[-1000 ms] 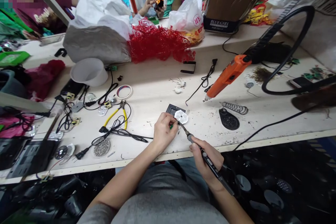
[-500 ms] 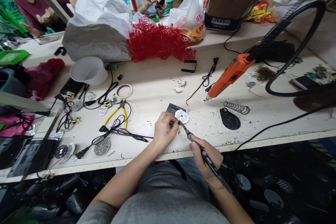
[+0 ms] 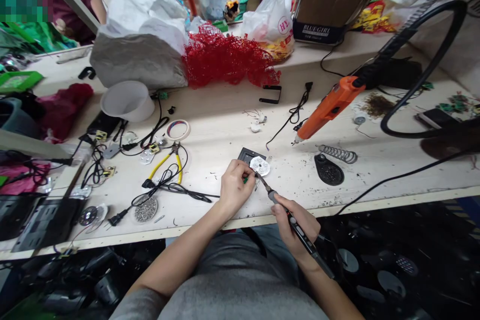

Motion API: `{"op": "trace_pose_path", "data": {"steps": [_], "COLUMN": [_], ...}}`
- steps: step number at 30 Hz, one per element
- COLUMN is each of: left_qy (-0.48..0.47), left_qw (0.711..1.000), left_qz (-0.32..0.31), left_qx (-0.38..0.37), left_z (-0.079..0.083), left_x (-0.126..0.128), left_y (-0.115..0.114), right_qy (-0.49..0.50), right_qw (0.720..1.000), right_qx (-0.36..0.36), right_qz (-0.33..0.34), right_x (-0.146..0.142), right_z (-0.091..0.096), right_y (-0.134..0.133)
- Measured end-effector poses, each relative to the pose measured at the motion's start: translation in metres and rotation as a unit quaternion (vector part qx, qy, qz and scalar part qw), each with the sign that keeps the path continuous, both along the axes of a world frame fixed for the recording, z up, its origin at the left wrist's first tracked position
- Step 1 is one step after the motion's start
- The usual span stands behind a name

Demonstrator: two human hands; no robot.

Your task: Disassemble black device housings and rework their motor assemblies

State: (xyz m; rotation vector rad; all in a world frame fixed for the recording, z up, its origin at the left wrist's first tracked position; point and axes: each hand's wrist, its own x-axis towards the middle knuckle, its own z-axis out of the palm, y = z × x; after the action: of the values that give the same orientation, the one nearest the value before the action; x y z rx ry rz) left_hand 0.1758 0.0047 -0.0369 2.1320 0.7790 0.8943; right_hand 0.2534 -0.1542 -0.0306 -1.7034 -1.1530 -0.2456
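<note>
My left hand (image 3: 233, 187) is curled in a pinch at the near middle of the workbench (image 3: 225, 125), holding a small green-tipped piece I cannot name. The pinch sits beside a round white LED board (image 3: 259, 165) that lies on a dark square pad (image 3: 248, 156). My right hand (image 3: 296, 225) grips a black soldering iron (image 3: 296, 227) like a pen. Its tip reaches up-left to the lower edge of the white board, right by my left fingertips.
Yellow-handled pliers (image 3: 165, 162), black cables and small boards lie to the left. An orange glue gun (image 3: 328, 107), a metal spring (image 3: 337, 153) and a black oval part (image 3: 329, 172) lie to the right. Farther back are a white bowl (image 3: 127, 101), red mesh (image 3: 225, 60), bags, a cardboard box and other people.
My hands, the soldering iron and the white board stay where they were. The view has shifted slightly, and the person at the far side has lowered the orange object.
</note>
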Motion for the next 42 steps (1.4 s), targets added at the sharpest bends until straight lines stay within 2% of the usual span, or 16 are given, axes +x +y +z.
{"op": "trace_pose_path", "data": {"steps": [7, 15, 26, 33, 42], "left_qy": [-0.005, 0.000, -0.024, -0.003, 0.025], "left_qw": [1.000, 1.000, 0.999, 1.000, 0.999], "left_qz": [0.003, 0.000, -0.012, 0.009, 0.025], "left_qx": [-0.016, -0.011, -0.026, 0.012, 0.015], "left_z": [-0.0023, -0.0015, 0.0014, 0.0021, -0.0005], "left_x": [0.0006, 0.0000, -0.0024, -0.0040, -0.0017], "left_y": [-0.0006, -0.0001, -0.0007, 0.0014, 0.0007], "right_qy": [-0.012, -0.004, -0.011, -0.015, -0.006], "right_qw": [1.000, 1.000, 0.999, 1.000, 1.000], "right_qx": [0.025, -0.019, 0.029, 0.002, -0.018], "right_qz": [-0.004, 0.007, -0.011, -0.008, 0.002], "right_x": [0.0016, 0.0015, 0.0030, 0.0025, 0.0022], "right_z": [-0.0016, 0.0008, 0.0013, 0.0011, -0.0011], "right_y": [-0.0041, -0.0020, -0.0063, -0.0033, 0.0005]}}
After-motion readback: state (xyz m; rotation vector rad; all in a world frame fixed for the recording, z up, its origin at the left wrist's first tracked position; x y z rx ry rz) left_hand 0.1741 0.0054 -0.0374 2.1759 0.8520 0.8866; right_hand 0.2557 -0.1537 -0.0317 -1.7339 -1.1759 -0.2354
